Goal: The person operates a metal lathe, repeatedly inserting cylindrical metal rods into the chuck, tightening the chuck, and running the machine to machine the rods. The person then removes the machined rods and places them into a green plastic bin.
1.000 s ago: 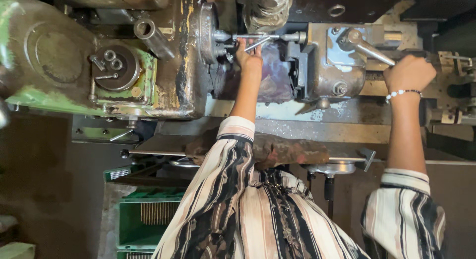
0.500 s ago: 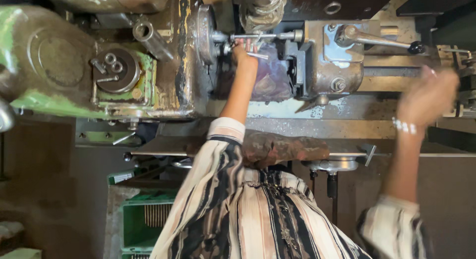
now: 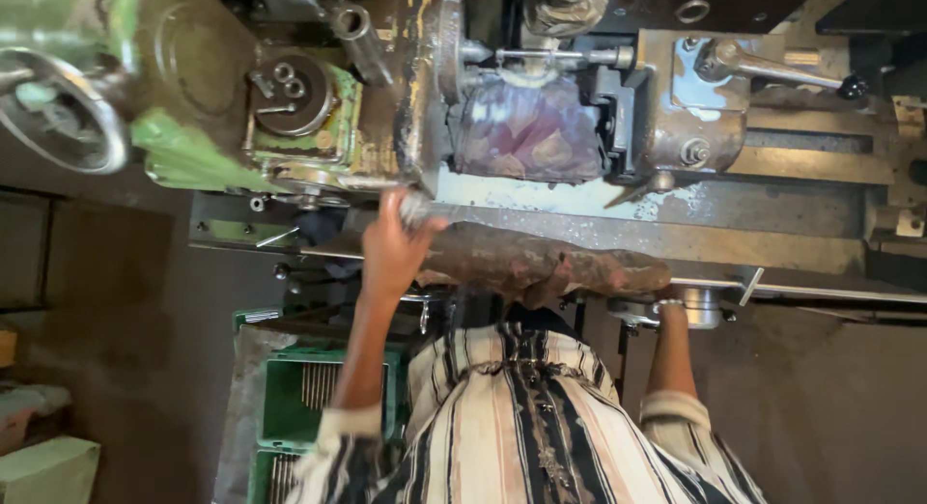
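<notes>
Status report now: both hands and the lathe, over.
Left hand on small metal part at lathe front. Right hand under carriage, mostly hidden. Rusty rag between.

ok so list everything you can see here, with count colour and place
lathe: one, green and worn grey, across the top
handwheel: one, grey, top left
rod: one, silver, held in the lathe, top centre
purple cloth: one, under the rod
lever: one, grey with black knob, top right
rusty cover: one, brown, front of bed
crates: two, green, lower left
left hand: at the lathe's front edge, beside the cover
right hand: mostly hidden under the bed's edge
</notes>
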A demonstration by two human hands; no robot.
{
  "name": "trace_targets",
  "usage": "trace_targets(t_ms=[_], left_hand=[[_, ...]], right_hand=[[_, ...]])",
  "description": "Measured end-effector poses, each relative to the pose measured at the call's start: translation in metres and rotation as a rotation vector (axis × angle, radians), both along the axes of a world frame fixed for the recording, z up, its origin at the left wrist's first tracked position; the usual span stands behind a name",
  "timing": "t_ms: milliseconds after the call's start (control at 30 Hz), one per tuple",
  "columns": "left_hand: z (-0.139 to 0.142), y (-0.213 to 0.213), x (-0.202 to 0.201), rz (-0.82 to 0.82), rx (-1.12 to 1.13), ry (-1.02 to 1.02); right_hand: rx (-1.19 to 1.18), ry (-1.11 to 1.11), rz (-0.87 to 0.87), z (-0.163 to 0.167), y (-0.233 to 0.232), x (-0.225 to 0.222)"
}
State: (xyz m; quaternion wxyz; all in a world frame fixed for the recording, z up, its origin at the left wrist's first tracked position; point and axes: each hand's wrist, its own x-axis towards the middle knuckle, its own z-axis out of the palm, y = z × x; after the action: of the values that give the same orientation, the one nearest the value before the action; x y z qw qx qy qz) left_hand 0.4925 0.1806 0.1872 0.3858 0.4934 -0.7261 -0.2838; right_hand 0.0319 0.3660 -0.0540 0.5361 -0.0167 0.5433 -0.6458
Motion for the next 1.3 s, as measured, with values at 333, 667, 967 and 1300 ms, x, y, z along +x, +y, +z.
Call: trace_targets(t_ms=[333, 667, 967, 1300], left_hand=[[-0.127, 0.139, 0.126, 0.595, 0.161, 0.162], [-0.151, 0.155, 0.103, 0.288, 0.321, 0.198], [-0.122, 0.214, 0.151, 0.104, -0.163, -0.048], [-0.106, 0.269, 0.195, -0.089, -0.452, -0.273]], right_hand=[[-0.199, -0.223, 0.457, 0.028, 0.007, 0.170], [-0.076, -0.198, 0.678, 0.038, -0.007, 0.379], [0.115, -0.443, 0.983, 0.053, 0.030, 0.402], [0.369, -0.716, 1.277, 0.017, 0.068, 0.438]])
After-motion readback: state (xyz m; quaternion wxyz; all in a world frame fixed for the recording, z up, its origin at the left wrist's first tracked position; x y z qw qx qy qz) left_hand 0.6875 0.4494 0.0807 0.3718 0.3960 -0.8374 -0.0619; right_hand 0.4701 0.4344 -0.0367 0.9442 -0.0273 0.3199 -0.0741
